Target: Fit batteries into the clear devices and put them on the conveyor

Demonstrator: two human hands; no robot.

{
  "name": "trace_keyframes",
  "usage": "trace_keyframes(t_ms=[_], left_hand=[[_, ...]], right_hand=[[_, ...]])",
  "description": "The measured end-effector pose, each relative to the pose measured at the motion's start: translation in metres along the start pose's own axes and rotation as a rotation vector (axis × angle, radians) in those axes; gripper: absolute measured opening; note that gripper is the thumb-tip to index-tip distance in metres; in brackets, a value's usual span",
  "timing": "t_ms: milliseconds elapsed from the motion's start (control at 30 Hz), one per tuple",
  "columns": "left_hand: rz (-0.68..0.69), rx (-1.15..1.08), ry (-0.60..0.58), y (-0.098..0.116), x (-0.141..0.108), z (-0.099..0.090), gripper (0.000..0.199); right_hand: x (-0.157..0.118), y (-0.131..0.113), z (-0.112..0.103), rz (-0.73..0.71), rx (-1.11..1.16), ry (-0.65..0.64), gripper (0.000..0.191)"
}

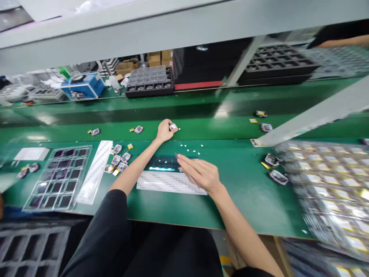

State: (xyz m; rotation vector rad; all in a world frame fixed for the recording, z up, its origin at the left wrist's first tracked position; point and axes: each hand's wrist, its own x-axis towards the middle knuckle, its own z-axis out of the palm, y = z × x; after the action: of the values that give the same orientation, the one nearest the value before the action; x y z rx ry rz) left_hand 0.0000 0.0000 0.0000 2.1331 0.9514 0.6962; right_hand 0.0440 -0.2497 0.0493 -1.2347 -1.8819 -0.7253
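Observation:
My left hand (165,131) is closed around a small watch-like device housing (173,127), held near the crease across the green bench. In my right hand (201,172), the fingers pinch what looks like tweezers (176,155); only the thin tip shows. That tip is over a dark sheet with rows of small strips (164,163). Below the sheet lies a white printed sheet (170,182), partly covered by my right hand. Small white scraps (188,150) are scattered just beyond my right hand. Left of my left forearm sits a cluster of similar housings (116,159) with yellow-edged batteries (130,146).
A clear tray of dark pieces (59,179) and a white printed strip (95,173) lie left. On the right, a stacked clear tray of batteries (331,184) stands near a slanted white post (314,115). A shelf beam (173,30) crosses above. More housings (278,177) lie right.

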Motion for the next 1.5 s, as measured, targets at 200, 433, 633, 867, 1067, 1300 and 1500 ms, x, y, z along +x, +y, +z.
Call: trace_keyframes(t_ms=[200,433,633,867,1067,1300,1500], left_hand=[[-0.001,-0.311,0.074,0.012,-0.068,-0.033,0.022],[-0.065,-0.764,-0.031,0.04,-0.172,-0.052,0.039],[-0.072,-0.848,-0.019,0.032,-0.182,-0.044,0.034],[-0.029,-0.624,0.005,0.039,-0.188,-0.053,0.024],[0.0,-0.471,0.043,0.037,-0.189,-0.051,0.018],[0.026,-0.382,0.142,0.042,-0.193,-0.049,0.017],[0.167,-0.221,0.155,0.038,-0.194,-0.051,0.019]], right_hand=[[-0.003,-0.005,0.003,0.268,0.241,0.174,0.032],[-0.002,-0.018,0.012,0.677,0.291,-0.103,0.025],[-0.011,-0.025,0.025,0.587,0.214,-0.16,0.02],[-0.016,-0.026,0.027,0.548,0.238,-0.168,0.01],[-0.016,-0.029,0.03,0.578,0.271,-0.244,0.012],[-0.018,-0.033,0.032,0.587,0.207,-0.181,0.01],[-0.019,-0.036,0.036,0.514,0.186,-0.249,0.021]])
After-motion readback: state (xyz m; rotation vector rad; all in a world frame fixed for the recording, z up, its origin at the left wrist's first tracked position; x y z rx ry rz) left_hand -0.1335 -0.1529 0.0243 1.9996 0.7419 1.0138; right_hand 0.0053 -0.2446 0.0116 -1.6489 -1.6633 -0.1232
